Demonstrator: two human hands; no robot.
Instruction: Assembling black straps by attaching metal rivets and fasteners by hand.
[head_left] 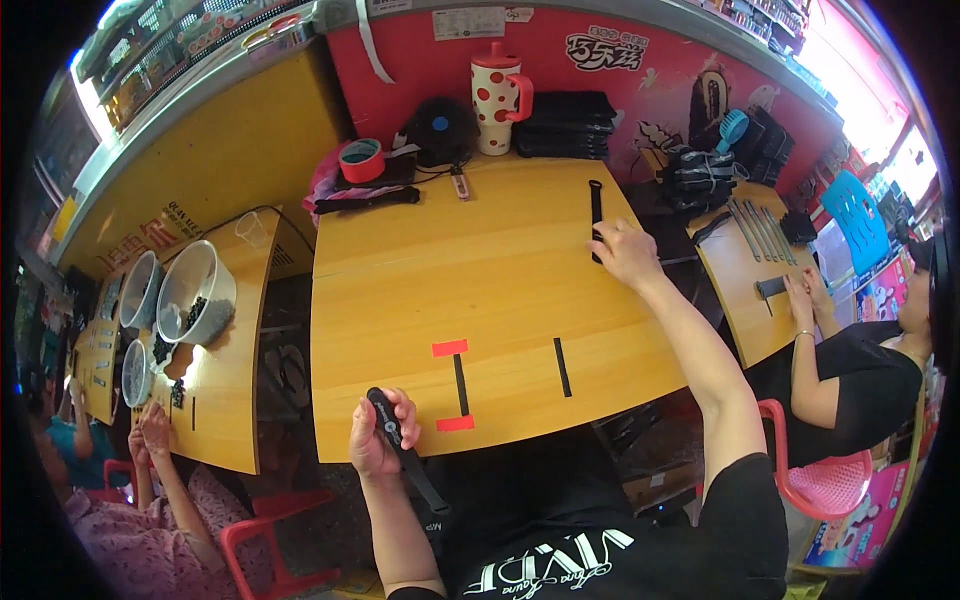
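In my left hand [384, 432], at the table's near edge, is a black strap [424, 482] with a wide rounded end; the fingers are closed around it and its narrow tail hangs down past the edge. My right hand [630, 255] is stretched to the far right of the table. Its curled fingers are on the near end of a second black strap [596, 205], which lies lengthwise on the wood. Part of that strap is hidden by the fingers.
The wooden table [450, 260] bears black tape lines [562, 368] and red tape marks [450, 348]. Toward the back are a spotted tumbler [493, 105], stacked black packs [565, 125] and a red tape roll [362, 160]. Co-workers sit at side tables, with clear tubs [205, 275] on the left.
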